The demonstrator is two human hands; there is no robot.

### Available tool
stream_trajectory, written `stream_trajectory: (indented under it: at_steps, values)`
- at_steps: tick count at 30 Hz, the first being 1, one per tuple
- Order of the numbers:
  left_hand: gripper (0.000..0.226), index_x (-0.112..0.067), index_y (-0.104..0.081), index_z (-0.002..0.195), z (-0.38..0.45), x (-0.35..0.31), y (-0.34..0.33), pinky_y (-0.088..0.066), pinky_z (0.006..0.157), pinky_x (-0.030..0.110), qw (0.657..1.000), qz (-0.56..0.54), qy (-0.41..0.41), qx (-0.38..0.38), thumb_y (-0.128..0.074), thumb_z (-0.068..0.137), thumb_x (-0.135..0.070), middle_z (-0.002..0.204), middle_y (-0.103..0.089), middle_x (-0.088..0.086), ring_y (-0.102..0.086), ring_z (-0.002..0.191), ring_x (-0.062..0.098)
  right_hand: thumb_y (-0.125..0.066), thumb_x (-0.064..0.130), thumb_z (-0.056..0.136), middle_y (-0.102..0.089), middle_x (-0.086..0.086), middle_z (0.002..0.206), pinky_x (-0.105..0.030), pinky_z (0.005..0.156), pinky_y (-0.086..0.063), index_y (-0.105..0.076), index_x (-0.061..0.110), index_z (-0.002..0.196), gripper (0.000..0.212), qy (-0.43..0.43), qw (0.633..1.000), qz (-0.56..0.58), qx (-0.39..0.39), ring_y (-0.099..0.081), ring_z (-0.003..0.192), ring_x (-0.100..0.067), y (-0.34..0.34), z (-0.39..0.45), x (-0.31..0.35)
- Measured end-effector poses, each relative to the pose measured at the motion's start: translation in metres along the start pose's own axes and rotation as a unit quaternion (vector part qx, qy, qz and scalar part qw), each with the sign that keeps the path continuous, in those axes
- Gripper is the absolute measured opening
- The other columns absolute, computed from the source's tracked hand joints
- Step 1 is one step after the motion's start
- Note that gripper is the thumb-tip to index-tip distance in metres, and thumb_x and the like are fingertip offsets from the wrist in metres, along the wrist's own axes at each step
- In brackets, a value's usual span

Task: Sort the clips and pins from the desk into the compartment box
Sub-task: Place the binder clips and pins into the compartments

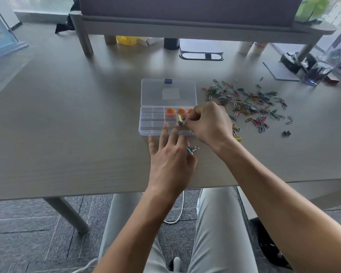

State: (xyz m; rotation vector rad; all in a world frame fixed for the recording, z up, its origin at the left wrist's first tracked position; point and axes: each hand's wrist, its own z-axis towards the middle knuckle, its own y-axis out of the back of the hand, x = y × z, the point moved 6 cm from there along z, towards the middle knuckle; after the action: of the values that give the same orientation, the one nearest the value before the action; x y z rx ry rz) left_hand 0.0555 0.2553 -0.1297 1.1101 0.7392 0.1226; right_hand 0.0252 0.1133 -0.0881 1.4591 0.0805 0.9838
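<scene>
Near the middle of the desk, a little toward its right edge, the compartment box lies open with its clear lid folded back flat toward the far edge. The sorting looks barely begun: the cells along the box's left side show bare, while a far-row cell on the right holds some orange round-headed pins, three of them visible, the rightmost partly hidden by the hand. The right hand hovers over the box's right half, its fingertips pinched on a small gold binder clip held just above the cells, seemingly about to be dropped in. The left hand rests with fingers straight and spread, tips touching the box's near rim, apparently steadying it; a blue binder clip lies by its thumb side, and I cannot tell whether the thumb grips it. Most of the work remains: a broad scatter of coloured paper clips covers the desk to the right of the box, well apart from the near edge, with a few more binder clips just beside the right wrist and a pair of small black clips farther toward the right edge. The box is translucent plastic, divided into small rectangular cells, with a dark latch on the lid's far rim
</scene>
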Motion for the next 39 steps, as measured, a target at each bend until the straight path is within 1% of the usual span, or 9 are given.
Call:
stream_trajectory:
  at_steps: [5,14,19,22,28,30,33,36,39]
  values:
    - [0.026,-0.017,-0.057,0.113,0.000,0.000,0.000,-0.008,0.121,0.061,1.000,0.001,-0.001,0.002,-0.049,0.090,-0.025,0.162,-0.029,0.001,-0.007,0.155,0.025,-0.074,0.029,0.080,-0.072,0.010,0.077,-0.028,0.064,-0.044,-0.074,0.027,0.077,0.003,0.020,1.000,-0.017,-0.012,-0.066,0.079,-0.017,-0.003,0.000,0.001]
    - [0.028,-0.016,-0.057,0.115,0.000,0.001,0.000,-0.009,0.120,0.061,1.000,0.003,0.000,0.002,-0.050,0.090,-0.024,0.163,-0.029,0.001,-0.007,0.155,0.025,-0.077,0.034,0.077,-0.073,0.010,0.086,-0.031,0.069,-0.052,-0.071,0.030,0.076,0.008,0.011,0.999,-0.029,0.009,-0.067,0.086,-0.017,-0.003,0.006,-0.001]
    - [0.030,-0.016,-0.057,0.116,0.000,0.001,0.001,-0.010,0.120,0.062,1.000,0.004,-0.001,-0.002,-0.052,0.088,-0.024,0.162,-0.030,0.001,-0.009,0.154,0.025,-0.075,0.030,0.076,-0.074,0.008,0.084,-0.038,0.073,-0.059,-0.072,0.030,0.074,0.004,0.018,1.000,-0.003,0.024,-0.069,0.084,-0.018,-0.003,0.008,-0.003]
    - [0.034,-0.016,-0.056,0.122,0.000,0.000,0.000,-0.009,0.120,0.061,1.000,0.006,0.002,0.001,-0.052,0.088,-0.024,0.163,-0.028,-0.001,-0.008,0.155,0.024,-0.075,0.027,0.076,-0.074,0.008,0.084,-0.035,0.072,-0.058,-0.074,0.028,0.077,0.001,0.017,0.999,-0.014,0.025,-0.068,0.084,-0.019,-0.003,0.009,-0.001]
    - [0.032,-0.018,-0.056,0.120,0.000,0.001,0.001,-0.005,0.121,0.061,1.000,-0.002,0.005,0.004,-0.051,0.090,-0.024,0.163,-0.028,-0.002,-0.006,0.155,0.023,-0.071,0.024,0.080,-0.073,0.007,0.086,-0.030,0.069,-0.050,-0.074,0.026,0.081,0.004,0.026,0.998,-0.055,0.035,-0.066,0.086,-0.020,-0.005,0.010,0.006]
    - [0.030,-0.018,-0.056,0.120,0.000,0.001,0.001,-0.005,0.121,0.061,1.000,-0.004,0.006,0.002,-0.050,0.091,-0.023,0.162,-0.029,-0.002,-0.007,0.155,0.022,-0.072,0.025,0.080,-0.072,0.007,0.082,-0.031,0.068,-0.052,-0.074,0.026,0.080,0.003,0.035,0.998,-0.039,0.032,-0.066,0.083,-0.019,-0.005,0.009,0.005]
    - [0.024,-0.019,-0.057,0.117,0.002,0.003,0.001,-0.006,0.121,0.061,1.000,-0.007,0.007,-0.001,-0.048,0.096,-0.025,0.161,-0.030,-0.003,-0.008,0.154,0.022,-0.075,0.025,0.083,-0.070,0.009,0.074,-0.033,0.070,-0.055,-0.076,0.023,0.081,0.003,0.065,0.997,0.039,0.018,-0.065,0.075,-0.014,0.000,0.004,0.001]
    - [0.024,-0.018,-0.058,0.117,0.005,0.004,0.001,-0.007,0.121,0.060,1.000,-0.008,0.005,-0.016,-0.048,0.097,-0.026,0.159,-0.035,-0.001,-0.012,0.154,0.021,-0.075,0.025,0.086,-0.066,0.015,0.069,-0.028,0.067,-0.050,-0.076,0.023,0.083,0.004,0.055,0.994,0.088,-0.025,-0.060,0.067,-0.005,0.014,-0.003,-0.016]
    - [0.020,-0.016,-0.063,0.112,0.007,0.003,0.011,-0.010,0.122,0.056,0.997,-0.028,0.002,-0.069,-0.052,0.097,-0.024,0.154,-0.043,0.004,-0.021,0.151,0.021,-0.075,0.021,0.087,-0.064,0.016,0.070,-0.024,0.067,-0.045,-0.077,0.022,0.087,0.002,0.022,0.993,0.101,-0.057,-0.056,0.067,0.001,0.029,-0.016,-0.042]
